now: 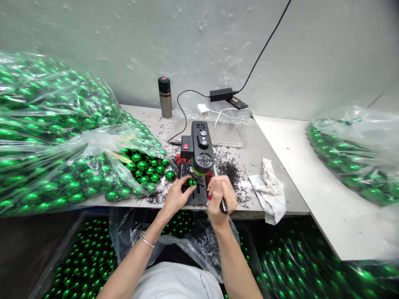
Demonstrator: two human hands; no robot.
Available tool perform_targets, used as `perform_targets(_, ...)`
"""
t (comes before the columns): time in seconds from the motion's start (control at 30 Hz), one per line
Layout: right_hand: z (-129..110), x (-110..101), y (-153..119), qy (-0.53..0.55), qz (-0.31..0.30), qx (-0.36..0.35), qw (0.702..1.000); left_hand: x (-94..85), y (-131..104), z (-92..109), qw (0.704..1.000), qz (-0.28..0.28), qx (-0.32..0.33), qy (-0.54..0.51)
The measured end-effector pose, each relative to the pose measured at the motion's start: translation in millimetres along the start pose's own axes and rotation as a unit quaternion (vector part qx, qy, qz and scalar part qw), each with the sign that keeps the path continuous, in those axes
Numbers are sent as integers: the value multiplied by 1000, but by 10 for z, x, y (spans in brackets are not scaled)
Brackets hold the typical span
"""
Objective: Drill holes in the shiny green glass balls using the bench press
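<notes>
A small black machine (202,145) with a red switch stands on the grey table. Under its head, at the front, is a shiny green ball (192,182). My left hand (178,194) has thumb and fingertips around this ball, on the machine's black base plate (198,198). The fist of my right hand (222,197) is wrapped round the machine's lever (224,206), whose black end sticks out below it. Left of the machine, many green balls lie in the mouth of a clear plastic bag (90,141); one loose ball (170,175) sits just outside it.
Black scraps (229,168) litter the table around the machine. Behind it are a clear plastic tray (230,133), a black power adapter (221,94) with cables and a bottle (165,99). A crumpled cloth (269,191) hangs over the front edge. Another bag of balls (352,158) is at right.
</notes>
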State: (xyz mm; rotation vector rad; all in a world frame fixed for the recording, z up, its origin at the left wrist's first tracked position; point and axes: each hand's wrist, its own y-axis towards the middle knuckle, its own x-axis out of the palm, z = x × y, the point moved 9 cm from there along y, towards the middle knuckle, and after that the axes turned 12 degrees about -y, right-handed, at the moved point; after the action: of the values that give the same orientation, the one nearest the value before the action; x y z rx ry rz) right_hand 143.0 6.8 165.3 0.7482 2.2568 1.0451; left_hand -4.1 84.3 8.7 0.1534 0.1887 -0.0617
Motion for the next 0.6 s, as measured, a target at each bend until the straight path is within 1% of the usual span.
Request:
perform_targets(0.13,19,3,-10,2,1,6,1000,50,-61,101,992,-17,85,87)
perform_targets(0.27,12,2,-15,-2,0,11,1000,114,-89,153,981,-23,147,127)
perform_targets(0.33,10,-1,-29,-8,-1,10,1000,134,-87,153,978,-22,160,130)
perform_targets(0.43,36,-1,-94,-10,-1,-6,1000,146,-81,142,978,-20,163,130)
perform_targets(0.6,143,73,-310,-16,-10,-87,996,144,-90,155,977,-17,167,133)
